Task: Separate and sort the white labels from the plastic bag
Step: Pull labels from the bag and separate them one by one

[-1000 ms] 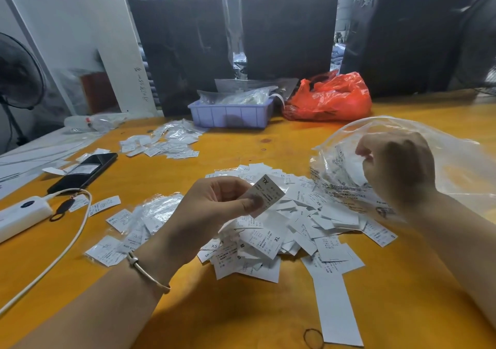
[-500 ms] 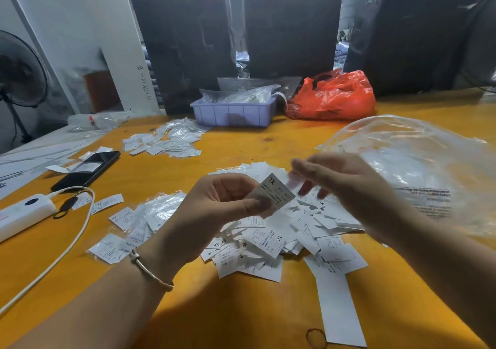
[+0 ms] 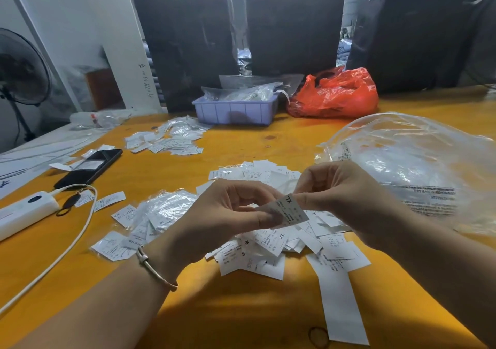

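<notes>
Leaving the plastic bag (image 3: 418, 160) at the desk's right edge, her right hand (image 3: 341, 195) now pinches the XL label (image 3: 287, 211) that her left hand (image 3: 228, 214) grips above the pile (image 3: 271, 244); peel gently.

Bare worktop (image 3: 241, 308) is being left free nearest the person; passage is being blocked centrally by the label pile (image 3: 268, 244), rightward by the plastic bag (image 3: 418, 160), leftward by a cable (image 3: 67, 252).

Label pile (image 3: 271, 244) on table (image 3: 228, 319); plastic bag (image 3: 418, 166) right.
</notes>
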Tool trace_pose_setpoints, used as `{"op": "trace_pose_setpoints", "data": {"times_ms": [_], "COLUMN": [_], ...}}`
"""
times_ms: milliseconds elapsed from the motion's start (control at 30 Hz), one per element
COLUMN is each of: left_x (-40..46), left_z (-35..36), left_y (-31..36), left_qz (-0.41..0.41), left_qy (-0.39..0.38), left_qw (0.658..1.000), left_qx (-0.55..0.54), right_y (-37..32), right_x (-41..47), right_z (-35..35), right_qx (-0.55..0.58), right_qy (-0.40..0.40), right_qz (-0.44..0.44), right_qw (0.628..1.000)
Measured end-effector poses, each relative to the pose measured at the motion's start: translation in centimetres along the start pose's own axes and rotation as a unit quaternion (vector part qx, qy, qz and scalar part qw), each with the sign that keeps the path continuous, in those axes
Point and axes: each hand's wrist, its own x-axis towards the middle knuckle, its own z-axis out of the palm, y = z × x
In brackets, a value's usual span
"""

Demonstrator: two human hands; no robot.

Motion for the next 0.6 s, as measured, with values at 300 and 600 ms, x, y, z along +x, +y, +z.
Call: {"op": "trace_pose_setpoints", "data": {"times_ms": [300,600], "left_x": [0.0,-0.1], "left_z": [-0.2,-0.3], "left_y": [-0.2,-0.1], "left_qz": [-0.001,0.007], "left_qy": [0.058,0.073], "left_qw": [0.998,0.997], "left_qx": [0.007,0.015], "right_y": [-0.3,-1.1], "right_x": [-0.1,-0.6], "right_z": [-0.1,0.3], "right_qx": [-0.036,-0.142], "right_qy": [0.109,0.05], "right_qz": [-0.118,-0.182], "right_qw": [0.986,0.972]}}
